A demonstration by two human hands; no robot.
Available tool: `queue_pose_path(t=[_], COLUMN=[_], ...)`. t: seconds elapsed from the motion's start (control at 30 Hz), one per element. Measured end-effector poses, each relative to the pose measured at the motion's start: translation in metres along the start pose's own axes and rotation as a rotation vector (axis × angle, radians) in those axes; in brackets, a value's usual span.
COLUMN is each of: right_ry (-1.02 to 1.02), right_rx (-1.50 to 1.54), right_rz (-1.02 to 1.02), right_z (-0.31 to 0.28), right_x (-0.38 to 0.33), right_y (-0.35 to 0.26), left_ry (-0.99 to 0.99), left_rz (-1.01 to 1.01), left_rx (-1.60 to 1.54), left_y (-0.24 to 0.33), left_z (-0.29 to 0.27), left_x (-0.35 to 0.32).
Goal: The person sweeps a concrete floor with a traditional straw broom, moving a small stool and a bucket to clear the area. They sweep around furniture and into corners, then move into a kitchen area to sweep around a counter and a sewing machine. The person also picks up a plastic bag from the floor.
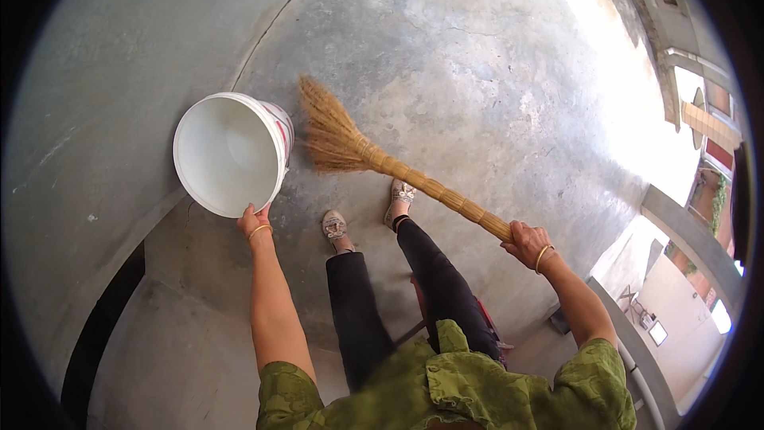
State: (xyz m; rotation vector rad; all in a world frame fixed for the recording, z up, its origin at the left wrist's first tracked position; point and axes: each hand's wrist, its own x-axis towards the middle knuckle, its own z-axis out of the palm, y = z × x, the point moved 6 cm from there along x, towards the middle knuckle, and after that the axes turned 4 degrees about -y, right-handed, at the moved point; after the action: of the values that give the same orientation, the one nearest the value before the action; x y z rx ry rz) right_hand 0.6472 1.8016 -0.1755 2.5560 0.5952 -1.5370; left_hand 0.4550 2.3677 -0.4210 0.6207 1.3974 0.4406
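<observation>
My left hand (255, 221) grips the near rim of a white plastic bucket (231, 151), whose mouth is tilted toward me. The inside that shows is pale and holds nothing I can see; red marks run down its outer right side. My right hand (528, 244) is wrapped round the handle end of a straw broom (438, 193). The broom slants up and to the left across the view, its bristles fanned out just right of the bucket and apart from it. Whether the bristles touch the floor I cannot tell.
Beneath lies a grey concrete floor (477, 56) with a long crack beside a grey wall (95, 87) on the left. My shoes (334, 225) stand just below the broom. Something red, partly hidden, sits behind my legs. Along the right runs a pale railing (692, 239).
</observation>
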Motion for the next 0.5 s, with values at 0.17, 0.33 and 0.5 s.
queue_pose_path(t=[0.17,0.33,0.5], right_ry=[-0.133,0.005,0.097], right_rx=[-0.122,-0.048,0.078], right_rz=[-0.040,0.221,0.480], right_z=[0.003,-0.039,-0.093], right_x=[0.024,0.004,-0.023], right_y=[0.024,0.135,0.191], left_ry=[-0.092,-0.013,-0.432], left_rz=[-0.097,-0.303,-0.374], left_rx=[0.010,0.031,0.457], left_y=[-0.014,-0.022,-0.068], left_z=[-0.010,0.016,0.113], left_x=[0.016,-0.028,-0.146])
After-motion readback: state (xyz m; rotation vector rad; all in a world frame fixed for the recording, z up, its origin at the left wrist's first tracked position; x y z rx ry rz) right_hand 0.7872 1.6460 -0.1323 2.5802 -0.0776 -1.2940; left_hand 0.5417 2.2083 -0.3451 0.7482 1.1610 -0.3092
